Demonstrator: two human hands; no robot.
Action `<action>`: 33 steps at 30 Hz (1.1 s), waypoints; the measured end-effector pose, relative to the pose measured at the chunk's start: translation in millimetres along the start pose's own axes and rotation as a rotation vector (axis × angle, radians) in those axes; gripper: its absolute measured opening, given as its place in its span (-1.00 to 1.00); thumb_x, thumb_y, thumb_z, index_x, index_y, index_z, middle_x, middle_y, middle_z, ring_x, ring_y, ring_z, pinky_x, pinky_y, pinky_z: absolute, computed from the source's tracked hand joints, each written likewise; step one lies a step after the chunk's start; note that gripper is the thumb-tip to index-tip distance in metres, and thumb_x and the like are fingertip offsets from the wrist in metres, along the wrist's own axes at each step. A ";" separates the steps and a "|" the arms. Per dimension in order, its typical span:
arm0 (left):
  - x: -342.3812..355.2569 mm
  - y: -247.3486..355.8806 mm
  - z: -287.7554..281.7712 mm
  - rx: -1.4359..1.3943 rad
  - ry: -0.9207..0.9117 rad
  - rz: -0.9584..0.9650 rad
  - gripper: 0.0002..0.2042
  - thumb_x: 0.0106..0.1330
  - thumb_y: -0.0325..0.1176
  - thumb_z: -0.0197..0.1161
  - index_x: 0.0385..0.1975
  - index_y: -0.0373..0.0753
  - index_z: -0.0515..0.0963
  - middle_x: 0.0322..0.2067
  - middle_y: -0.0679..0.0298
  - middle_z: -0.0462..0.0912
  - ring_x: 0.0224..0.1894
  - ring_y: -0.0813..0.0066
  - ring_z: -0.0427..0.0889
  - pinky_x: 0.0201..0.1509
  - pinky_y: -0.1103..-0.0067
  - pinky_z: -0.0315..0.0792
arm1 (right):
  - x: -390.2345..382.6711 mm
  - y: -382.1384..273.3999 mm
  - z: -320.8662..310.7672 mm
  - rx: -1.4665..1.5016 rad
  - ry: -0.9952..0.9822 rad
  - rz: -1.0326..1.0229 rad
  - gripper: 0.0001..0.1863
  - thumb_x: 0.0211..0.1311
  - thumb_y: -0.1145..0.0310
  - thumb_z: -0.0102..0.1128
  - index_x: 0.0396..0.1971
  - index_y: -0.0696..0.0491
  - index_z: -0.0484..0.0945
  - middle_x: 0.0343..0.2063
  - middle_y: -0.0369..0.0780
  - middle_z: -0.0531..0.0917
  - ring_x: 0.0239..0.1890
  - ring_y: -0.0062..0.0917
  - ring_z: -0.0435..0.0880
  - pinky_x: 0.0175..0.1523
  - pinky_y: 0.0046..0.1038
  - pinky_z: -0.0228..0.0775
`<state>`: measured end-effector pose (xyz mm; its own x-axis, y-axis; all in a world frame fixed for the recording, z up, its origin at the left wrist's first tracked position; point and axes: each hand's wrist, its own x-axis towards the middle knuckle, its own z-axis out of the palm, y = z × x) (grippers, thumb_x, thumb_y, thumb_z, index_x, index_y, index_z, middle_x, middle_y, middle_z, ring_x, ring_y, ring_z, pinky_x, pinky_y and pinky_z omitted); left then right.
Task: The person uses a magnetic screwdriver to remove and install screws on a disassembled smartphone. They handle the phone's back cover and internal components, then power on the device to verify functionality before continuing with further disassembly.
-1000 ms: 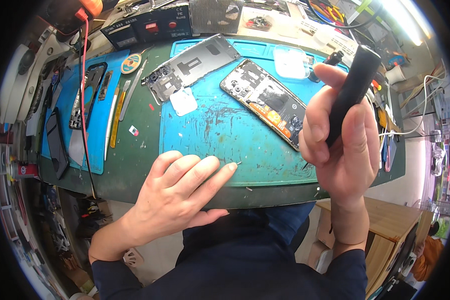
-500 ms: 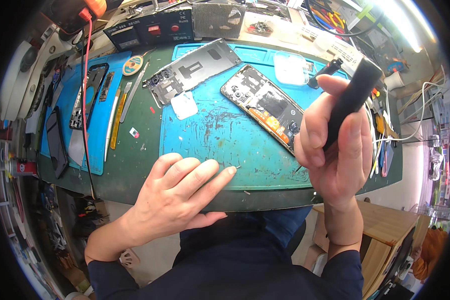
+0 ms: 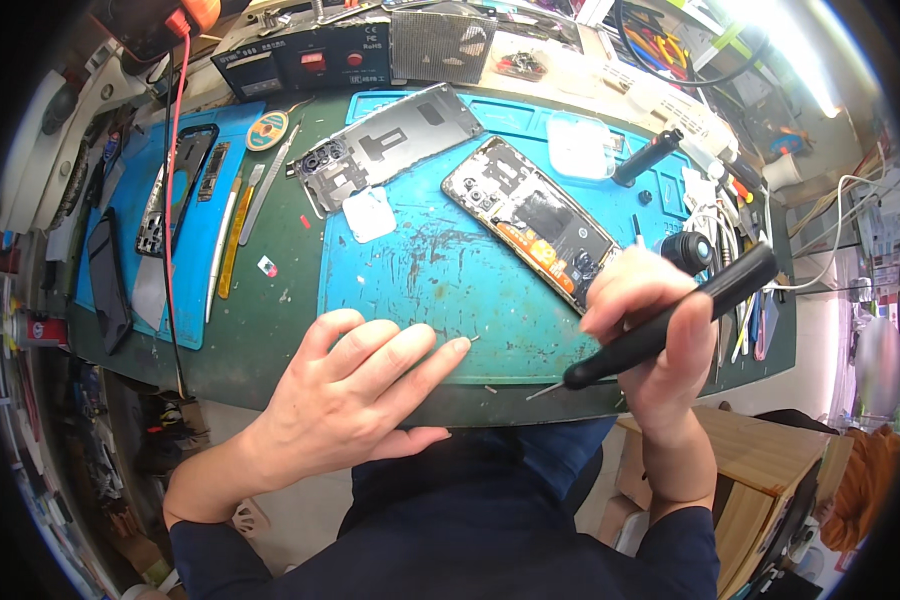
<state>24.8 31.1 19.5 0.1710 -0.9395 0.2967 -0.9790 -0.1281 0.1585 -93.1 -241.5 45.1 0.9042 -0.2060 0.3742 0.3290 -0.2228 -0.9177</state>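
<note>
My right hand [image 3: 660,340] grips a black screwdriver [image 3: 625,355], its thin metal tip pointing left over the mat's front edge. My left hand [image 3: 365,385] rests at the front of the blue work mat [image 3: 400,280], the index finger stretched out and the others loosely bent. Its index fingertip is beside a tiny metal piece [image 3: 476,338]; whether it touches the piece I cannot tell. Beyond my right hand lies an opened phone [image 3: 540,225], with its orange-marked battery and inner parts exposed. A detached phone back panel [image 3: 390,140] is farther left, overlapping a small white pad [image 3: 368,215].
On the left, another blue mat [image 3: 195,310] carries a phone frame [image 3: 175,190] and a dark phone panel [image 3: 110,280]. Tweezers [image 3: 268,190] and a yellow-handled tool [image 3: 228,240] lie beside it. A clear box [image 3: 580,145] and a black screwdriver handle [image 3: 650,157] are at the back right.
My right hand has lowered and tilted the screwdriver from nearly upright to slanting, its tip now down toward the mat's front edge. My left hand has barely moved.
</note>
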 end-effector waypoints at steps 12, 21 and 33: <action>2.3 0.1 0.9 0.018 0.004 0.006 -0.30 0.23 0.18 0.44 0.31 -0.11 0.67 0.06 0.31 0.53 0.04 0.33 0.52 0.25 0.26 0.39 | -11.3 -5.2 13.8 0.217 0.103 0.142 -0.71 0.66 0.25 0.23 0.08 0.15 0.46 -0.15 -0.06 0.77 -0.31 -0.65 0.68 -0.17 -0.58 0.57; 1.4 1.4 -3.5 0.028 -0.034 -0.002 -0.24 0.23 0.17 0.47 0.40 -0.11 0.58 0.12 0.34 0.52 0.12 0.40 0.48 0.34 0.27 0.35 | -5.7 -21.7 6.5 0.048 0.019 0.298 -0.58 0.78 0.15 0.00 0.31 0.18 0.45 -0.25 -0.27 0.70 -0.43 -0.72 0.54 -0.28 -0.63 0.42; 0.0 1.6 -3.9 0.041 -0.035 -0.005 -0.23 0.24 0.18 0.46 0.40 -0.12 0.58 0.13 0.34 0.51 0.13 0.40 0.48 0.35 0.28 0.34 | -4.2 -31.5 7.2 0.104 0.016 0.439 -0.56 0.80 0.19 -0.10 0.36 0.22 0.40 -0.14 -0.08 0.73 -0.50 -0.70 0.54 -0.35 -0.70 0.43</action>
<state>23.6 32.1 23.4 0.1729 -0.9494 0.2624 -0.9820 -0.1454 0.1209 -105.4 -226.8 71.4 0.9600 -0.2749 -0.0527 -0.0589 -0.0144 -0.9982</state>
